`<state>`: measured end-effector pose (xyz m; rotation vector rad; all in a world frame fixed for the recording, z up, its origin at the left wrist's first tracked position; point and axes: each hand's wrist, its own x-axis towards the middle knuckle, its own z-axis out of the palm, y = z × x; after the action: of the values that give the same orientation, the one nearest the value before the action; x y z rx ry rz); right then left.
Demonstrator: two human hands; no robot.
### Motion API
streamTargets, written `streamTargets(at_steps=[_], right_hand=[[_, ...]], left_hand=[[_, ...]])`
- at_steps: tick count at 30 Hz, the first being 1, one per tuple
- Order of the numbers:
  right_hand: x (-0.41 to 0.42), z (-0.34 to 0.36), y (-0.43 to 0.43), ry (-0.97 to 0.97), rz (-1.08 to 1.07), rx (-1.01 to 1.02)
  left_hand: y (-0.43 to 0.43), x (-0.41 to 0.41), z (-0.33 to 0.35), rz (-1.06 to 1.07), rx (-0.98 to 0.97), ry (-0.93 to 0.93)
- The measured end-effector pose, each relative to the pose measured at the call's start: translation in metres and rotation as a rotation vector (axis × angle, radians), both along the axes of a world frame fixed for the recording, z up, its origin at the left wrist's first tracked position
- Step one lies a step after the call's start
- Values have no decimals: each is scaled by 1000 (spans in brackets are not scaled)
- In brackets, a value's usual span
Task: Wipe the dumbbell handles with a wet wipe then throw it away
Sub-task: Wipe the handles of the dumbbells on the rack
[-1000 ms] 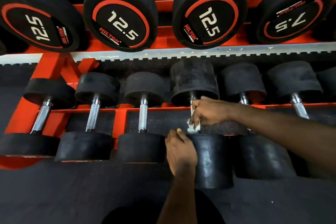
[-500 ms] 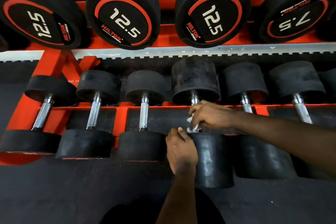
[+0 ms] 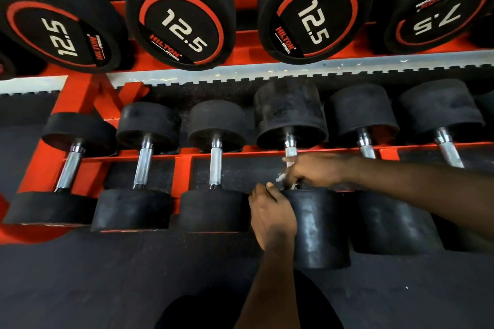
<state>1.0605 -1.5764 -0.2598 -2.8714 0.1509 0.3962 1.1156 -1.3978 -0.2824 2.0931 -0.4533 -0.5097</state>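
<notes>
A black rubber dumbbell (image 3: 320, 227) lies on the lower tier of the red rack (image 3: 181, 168), fourth from the left. Its steel handle (image 3: 290, 148) shows only at the far end. My right hand (image 3: 312, 171) is wrapped round the near part of the handle with a white wet wipe (image 3: 284, 175) bunched under the fingers. My left hand (image 3: 272, 218) grips the left side of the dumbbell's near head, fingers curled over its top edge.
Three smaller dumbbells (image 3: 215, 165) lie to the left on the same tier and two more (image 3: 374, 157) to the right under my forearm. Large 12.5 and 7.5 dumbbells (image 3: 181, 10) fill the upper tier. Dark rubber floor lies below.
My right hand has slid with the wipe down the handle toward the near head, uncovering more steel at the far end. My left hand has stayed on the near head.
</notes>
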Motion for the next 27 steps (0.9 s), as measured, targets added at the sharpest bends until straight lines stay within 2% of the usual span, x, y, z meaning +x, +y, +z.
streamTargets(at_steps=[4, 5, 7, 8, 11, 13, 17, 20, 22, 25, 27], right_hand=[[-2, 6, -12, -236, -152, -32], [-5, 1, -6, -205, -134, 1], [-10, -5, 2, -134, 17, -104], [-10, -3, 3, -86, 10, -152], [-4, 2, -5, -235, -164, -292], [2, -8, -8, -310, -112, -427], [-5, -5, -2, -284, -156, -403], [-2, 6, 13, -208, -441, -391], [7, 6, 26, -209, -769, -337], [27, 4, 31, -407, -1281, 90], [40, 6, 28, -524, -1518, 295]], left_hand=[[0, 0, -2, 1, 3, -1], [0, 0, -3, -2, 4, 0], [0, 0, -2, -1, 6, -2], [0, 0, -2, 1, 6, -4], [-1, 0, -2, 2, 7, -1], [0, -2, -1, 4, 7, -2], [-1, 0, -1, 4, 8, -3], [-1, 0, -1, 1, 15, -14], [-1, 0, -2, 4, 10, -22], [-1, 0, -3, 0, 10, -18], [-2, 0, -1, -5, 17, -21]])
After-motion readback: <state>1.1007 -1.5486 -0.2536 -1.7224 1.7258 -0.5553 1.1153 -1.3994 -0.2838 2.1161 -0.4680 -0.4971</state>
